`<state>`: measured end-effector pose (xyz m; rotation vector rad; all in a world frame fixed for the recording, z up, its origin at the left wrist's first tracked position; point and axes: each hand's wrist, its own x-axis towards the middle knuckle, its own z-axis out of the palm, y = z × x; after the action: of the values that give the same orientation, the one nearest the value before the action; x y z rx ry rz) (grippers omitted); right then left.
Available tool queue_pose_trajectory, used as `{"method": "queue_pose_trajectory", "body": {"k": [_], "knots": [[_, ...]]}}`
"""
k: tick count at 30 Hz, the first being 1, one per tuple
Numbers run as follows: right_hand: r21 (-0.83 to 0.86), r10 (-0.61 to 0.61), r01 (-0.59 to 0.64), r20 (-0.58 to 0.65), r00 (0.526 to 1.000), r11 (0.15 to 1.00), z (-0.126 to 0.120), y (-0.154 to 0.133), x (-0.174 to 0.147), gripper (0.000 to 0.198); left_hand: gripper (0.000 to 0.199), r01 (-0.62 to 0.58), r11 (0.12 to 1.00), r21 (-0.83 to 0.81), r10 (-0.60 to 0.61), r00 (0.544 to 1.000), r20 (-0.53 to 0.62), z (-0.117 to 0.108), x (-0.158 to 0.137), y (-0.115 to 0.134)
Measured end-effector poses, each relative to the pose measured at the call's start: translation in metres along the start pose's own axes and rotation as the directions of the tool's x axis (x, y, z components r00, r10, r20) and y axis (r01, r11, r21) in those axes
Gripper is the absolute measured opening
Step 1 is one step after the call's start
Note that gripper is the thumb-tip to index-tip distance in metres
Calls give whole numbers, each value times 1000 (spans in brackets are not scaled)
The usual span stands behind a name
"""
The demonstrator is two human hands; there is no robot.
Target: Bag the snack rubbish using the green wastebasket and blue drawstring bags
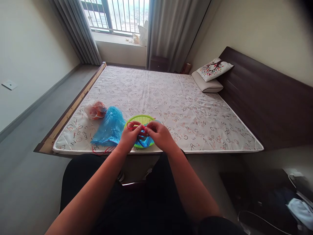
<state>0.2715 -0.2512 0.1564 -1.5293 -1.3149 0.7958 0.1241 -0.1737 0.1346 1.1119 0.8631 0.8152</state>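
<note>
My left hand (131,134) and my right hand (158,133) meet over a light green plastic basket (137,117). Both are closed, thumbs and fingers pinching a thin red string (130,124) between them. Part of the string loops above my left fingers; the exact grip is hidden by the fingers. Blue plastic (146,142) shows inside the basket, beneath my hands. Left of the basket lies a crumpled blue plastic bag (112,122). Beside it sits a clear plastic bag (96,110) with orange-red contents that I cannot make out.
All this rests near the front edge of a letter-patterned mattress (168,98). More red string (102,151) hangs at that edge. A pillow (215,69) lies by the dark headboard (259,88). Wooden bed frame (69,114) borders the left side. My knees are against the near side.
</note>
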Motion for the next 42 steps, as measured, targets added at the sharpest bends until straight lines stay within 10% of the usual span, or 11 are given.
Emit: {"method": "queue_pose_trajectory", "body": {"k": [10,14,19,25,30,37,42], "knots": [[-521,-337,261,-56,940,813,13,20,2,15,45,90,992,83,-108,962,252,-12,-2,7],[-370,-230,258,118,966,892,11,25,10,54,32,-45,962,270,-38,955,295,-20,-2,7],[-340,-70,100,99,993,935,15,29,11,32,11,-387,767,511,284,920,271,-22,-10,10],[160,-32,5,161,986,987,14,29,9,32,8,-533,693,486,480,844,241,-18,-15,4],[586,169,-274,228,959,763,11,34,11,34,10,-670,590,451,588,739,329,-17,-12,-5],[805,224,-301,214,951,511,20,54,16,43,14,-819,408,403,697,565,442,-22,-6,-28],[890,308,-244,125,943,384,19,66,19,38,20,-749,436,499,713,626,316,-26,-9,-40]]}}
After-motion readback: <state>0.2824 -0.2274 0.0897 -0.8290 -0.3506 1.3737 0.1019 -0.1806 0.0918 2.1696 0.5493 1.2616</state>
